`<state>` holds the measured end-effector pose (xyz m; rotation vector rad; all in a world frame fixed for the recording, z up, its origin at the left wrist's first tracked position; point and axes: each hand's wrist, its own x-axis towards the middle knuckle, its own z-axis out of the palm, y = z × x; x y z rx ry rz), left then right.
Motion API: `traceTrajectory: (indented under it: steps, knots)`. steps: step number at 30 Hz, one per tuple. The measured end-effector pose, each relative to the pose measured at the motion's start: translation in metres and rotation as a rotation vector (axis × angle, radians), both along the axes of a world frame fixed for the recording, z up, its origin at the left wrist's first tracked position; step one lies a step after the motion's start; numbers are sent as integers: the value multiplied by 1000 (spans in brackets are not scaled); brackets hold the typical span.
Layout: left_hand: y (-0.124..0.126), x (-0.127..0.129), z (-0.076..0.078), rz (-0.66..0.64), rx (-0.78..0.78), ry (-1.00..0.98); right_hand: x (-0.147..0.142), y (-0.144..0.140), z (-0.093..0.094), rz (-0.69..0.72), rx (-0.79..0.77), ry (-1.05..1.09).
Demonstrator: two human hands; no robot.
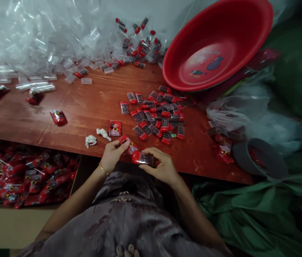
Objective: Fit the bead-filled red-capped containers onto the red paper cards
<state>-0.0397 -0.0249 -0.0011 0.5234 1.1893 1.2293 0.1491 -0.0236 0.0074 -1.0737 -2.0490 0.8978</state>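
Between thumb and fingers, my left hand (112,154) pinches a small red printed packet (129,145) at the table's front edge. My right hand (164,165) grips a clear case with a red cap (143,158), dark beads showing inside; its capped end points left and meets the packet. Just beyond my hands lies a flat red printed card (115,128). Two crumpled white scraps (97,136) rest left of the card. Farther right is a heap of similar red-capped cases (158,114) on the brown table (92,96).
A large red basin (217,46) leans at the back right. Clear empty cases (46,39) pile up along the back left. An open box of red packages (30,178) sits below the table's left edge. A grey bowl (260,159) and plastic bags (239,110) are at right.
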Motion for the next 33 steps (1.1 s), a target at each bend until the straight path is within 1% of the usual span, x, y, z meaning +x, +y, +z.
traceTrajectory:
  steps: [2,4,11,17,19,21,24,27,30,33]
  knots:
    - [-1,-2,-1,-32,45,18,-3,2,-4,-24,17,-13]
    - [-1,-2,-1,-39,57,32,-6,4,-7,-59,52,-20]
    - [-2,11,0,58,65,-68,-20,1,-10,-174,184,-16]
    - [-2,23,-4,144,-116,-203,-36,-2,-23,-316,361,-37]
    - [-2,27,-5,172,-125,-218,-40,-3,-27,-365,367,-48]
    - [-4,32,-6,209,-115,-224,-43,-5,-28,-392,337,-61]
    - [-6,40,-9,254,-90,-199,-47,-7,-25,-417,279,-65]
    - [-8,47,-10,271,-41,-175,-49,-7,-20,-459,251,-54]
    - [-7,48,-5,231,-7,-173,-50,-4,-17,-463,266,-32]
    - [-4,44,-1,173,-21,-155,-50,-2,-18,-411,285,4]
